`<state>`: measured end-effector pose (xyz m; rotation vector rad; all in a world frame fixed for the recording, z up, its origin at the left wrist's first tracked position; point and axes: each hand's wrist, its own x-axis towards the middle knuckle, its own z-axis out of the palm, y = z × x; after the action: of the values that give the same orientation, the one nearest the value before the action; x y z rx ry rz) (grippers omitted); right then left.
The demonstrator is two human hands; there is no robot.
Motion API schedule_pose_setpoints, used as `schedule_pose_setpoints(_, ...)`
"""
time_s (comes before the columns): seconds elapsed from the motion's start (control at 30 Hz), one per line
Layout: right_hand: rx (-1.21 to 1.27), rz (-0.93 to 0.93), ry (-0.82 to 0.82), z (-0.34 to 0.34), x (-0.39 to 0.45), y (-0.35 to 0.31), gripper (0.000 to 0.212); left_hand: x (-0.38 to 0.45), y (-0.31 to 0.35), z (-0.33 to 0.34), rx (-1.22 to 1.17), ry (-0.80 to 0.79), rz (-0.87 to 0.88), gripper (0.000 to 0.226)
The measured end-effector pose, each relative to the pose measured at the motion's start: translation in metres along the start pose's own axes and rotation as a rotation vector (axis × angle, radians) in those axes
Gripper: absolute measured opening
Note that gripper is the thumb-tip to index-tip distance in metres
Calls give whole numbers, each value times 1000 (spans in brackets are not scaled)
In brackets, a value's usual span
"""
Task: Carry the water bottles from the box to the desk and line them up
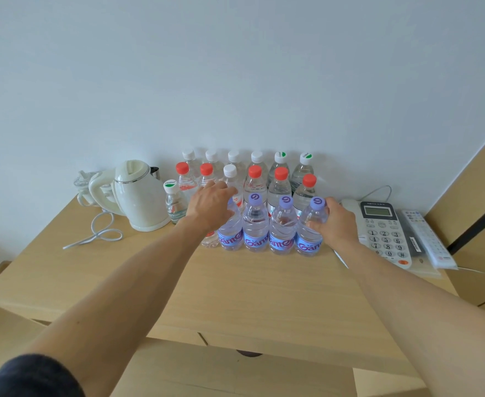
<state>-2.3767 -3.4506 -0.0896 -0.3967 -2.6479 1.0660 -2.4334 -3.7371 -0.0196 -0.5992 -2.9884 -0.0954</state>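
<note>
Full purple-capped bottles (pixel 281 227) are lined up on the bench (pixel 264 296). The rightmost bottle (pixel 311 229) is gripped at its ribbed shoulder by the right hand (pixel 337 224); the left hand (pixel 211 203) rests loosely curled over the leftmost bottle (pixel 231 234). Likely heavy, thin-walled, slippery.

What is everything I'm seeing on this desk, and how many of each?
Purple-capped bottles: four, clear with blue-purple labels, front row.
Red-capped bottles: five caps visible, clear, middle row.
White-capped bottles: at least five plain caps, clear; four in the back row by the wall, one in the middle row.
Green-marked white-capped bottles: three; two at the back right, one beside the kettle.
Kettle: one, cream, left of the bottles, cord trailing.
Telephone: one, grey-white, right of the bottles.
Remote control: one, white, right of the telephone.
Desk: one, light wood, against the wall.
Left hand: over the leftmost front bottle; grip hidden.
Right hand: holding the rightmost purple-capped bottle.
</note>
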Motion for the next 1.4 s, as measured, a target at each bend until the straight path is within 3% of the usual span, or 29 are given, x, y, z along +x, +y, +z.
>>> schedule_pose_setpoints(0.27,-10,-12,34,3,1,-2,43,0,3,3,-20,-36,-20,52)
schedule_pose_setpoints(0.43,7,-11,-3,-2,-2,-1,45,5,9,2,9,88,22,52)
schedule_pose_setpoints(0.57,6,4,-51,-6,0,-2,48,20,42,-2,-45,137,125,50)
schedule_pose_setpoints(0.7,-4,8,-64,-8,2,-4,49,35,88,6,-11,54,191,48)
schedule_pose_setpoints(0.87,-10,3,-54,-8,2,-3,45,44,113,20,-4,-1,126,30)
schedule_pose_setpoints(1.17,-16,14,-54,-9,-1,-4,44,47,116,18,-44,-31,61,35)
schedule_pose_setpoints(1.4,-110,13,-164,-26,-3,-7,54,33,95,6,-43,68,36,46)
